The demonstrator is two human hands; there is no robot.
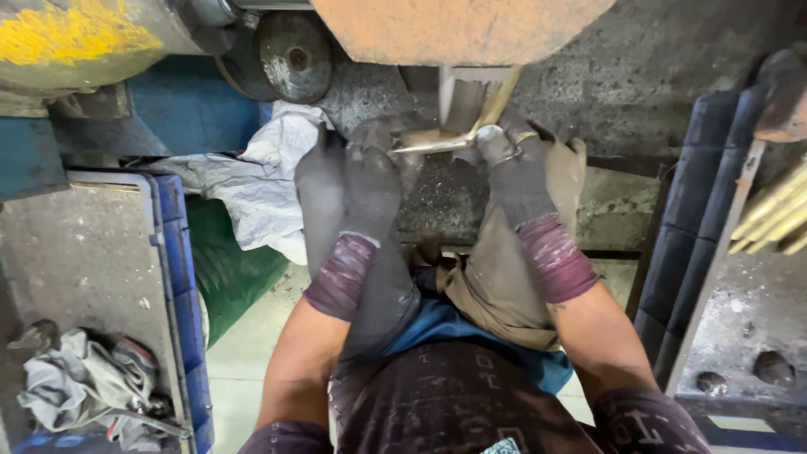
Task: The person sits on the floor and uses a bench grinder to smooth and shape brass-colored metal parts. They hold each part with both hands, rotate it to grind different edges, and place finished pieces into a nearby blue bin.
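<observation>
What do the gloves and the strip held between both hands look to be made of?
Gloves, left hand and right hand: dark grey knit fabric with purplish ribbed cuffs, soiled. Strip: apparently brass-like metal, given its yellowish sheen and bright glint; exact alloy unclear.

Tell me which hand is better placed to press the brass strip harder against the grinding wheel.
Probably the right hand: it grips the brass strip at the end rising toward the wheel. The left hand only steadies the far tip.

Grimy metal workshop: grinding wheel [294, 55], brass rods [769, 219]
</observation>
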